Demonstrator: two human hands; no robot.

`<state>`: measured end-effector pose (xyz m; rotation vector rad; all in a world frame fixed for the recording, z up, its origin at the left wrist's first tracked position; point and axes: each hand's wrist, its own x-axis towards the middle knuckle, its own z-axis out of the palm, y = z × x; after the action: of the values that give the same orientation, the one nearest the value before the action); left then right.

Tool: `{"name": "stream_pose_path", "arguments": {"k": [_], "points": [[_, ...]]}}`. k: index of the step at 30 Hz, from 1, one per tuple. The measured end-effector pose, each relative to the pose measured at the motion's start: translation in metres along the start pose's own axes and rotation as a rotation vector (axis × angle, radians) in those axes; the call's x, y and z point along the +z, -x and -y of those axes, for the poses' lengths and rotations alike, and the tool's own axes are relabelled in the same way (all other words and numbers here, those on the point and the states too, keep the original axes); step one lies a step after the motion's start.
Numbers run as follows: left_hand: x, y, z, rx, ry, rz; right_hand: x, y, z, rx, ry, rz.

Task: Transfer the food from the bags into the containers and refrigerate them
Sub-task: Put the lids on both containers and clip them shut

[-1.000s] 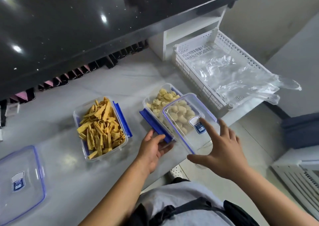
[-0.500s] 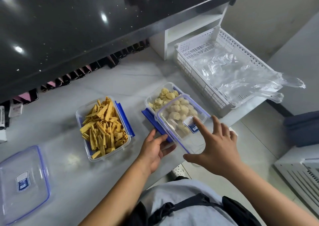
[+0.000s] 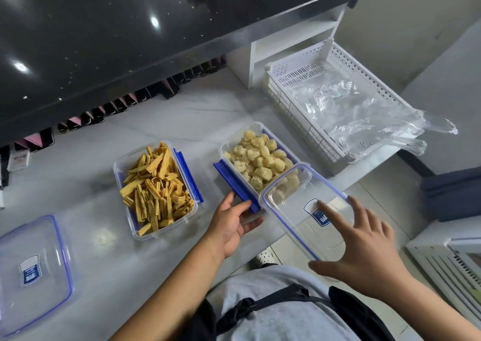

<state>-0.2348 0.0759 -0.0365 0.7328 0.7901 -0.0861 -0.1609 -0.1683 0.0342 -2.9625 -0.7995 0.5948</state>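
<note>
Grey counter (image 3: 91,174) runs under a black ledge (image 3: 104,41). At its far right end a white basket (image 3: 291,111) holds crumpled clear plastic bags (image 3: 364,116), which spill over the basket's right rim. Near the left edge a spare lid (image 3: 31,270) lies flat. Between that lid and the hands an open strip container (image 3: 122,163) stands full of yellow strips (image 3: 156,192), with blue clasps folded out along its sides. Nothing lies between it and the ball container (image 3: 229,145), which sits just beside the basket, near the counter's front edge, and is heaped with pale balls (image 3: 257,158).

The left hand (image 3: 231,226) holds the ball container's near end. Its thumb is laid against the blue clasp (image 3: 234,181) on the left side, and its fingers are curled in at the near corner.

The right hand (image 3: 364,252) holds a clear lid (image 3: 294,210) tilted, past the counter's front edge. The lid's far corner overlaps the container's near right corner and covers a few balls, while most of the container stays uncovered. The fingers are spread and straight on top of the lid, the forefinger tip on its blue label. The thumb reaches toward the lid's near corner and seems to lie beneath it, though the clear plastic makes that hard to tell.
</note>
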Motion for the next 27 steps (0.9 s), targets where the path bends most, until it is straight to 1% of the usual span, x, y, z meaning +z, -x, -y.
{"name": "stream_pose_path", "arguments": {"k": [3,8,13,18,23,27], "points": [[0.0,0.001,0.0,0.002,-0.005,-0.002,0.002,-0.003,0.005,0.0,-0.023,-0.01],[-0.001,0.002,0.002,0.002,-0.019,-0.014,0.001,-0.031,0.029,-0.044,-0.204,-0.097],[0.005,0.006,0.001,0.044,-0.042,-0.044,-0.002,-0.091,0.072,-0.09,-0.205,-0.169],[0.009,0.008,0.006,0.067,-0.041,-0.075,0.006,-0.13,0.094,-0.098,-0.122,-0.066],[0.01,0.01,0.009,0.11,-0.055,-0.073,0.009,-0.122,0.084,-0.103,-0.092,-0.049],[0.007,0.011,0.011,0.114,-0.072,-0.054,0.02,-0.106,0.071,-0.064,-0.087,-0.008]]}}
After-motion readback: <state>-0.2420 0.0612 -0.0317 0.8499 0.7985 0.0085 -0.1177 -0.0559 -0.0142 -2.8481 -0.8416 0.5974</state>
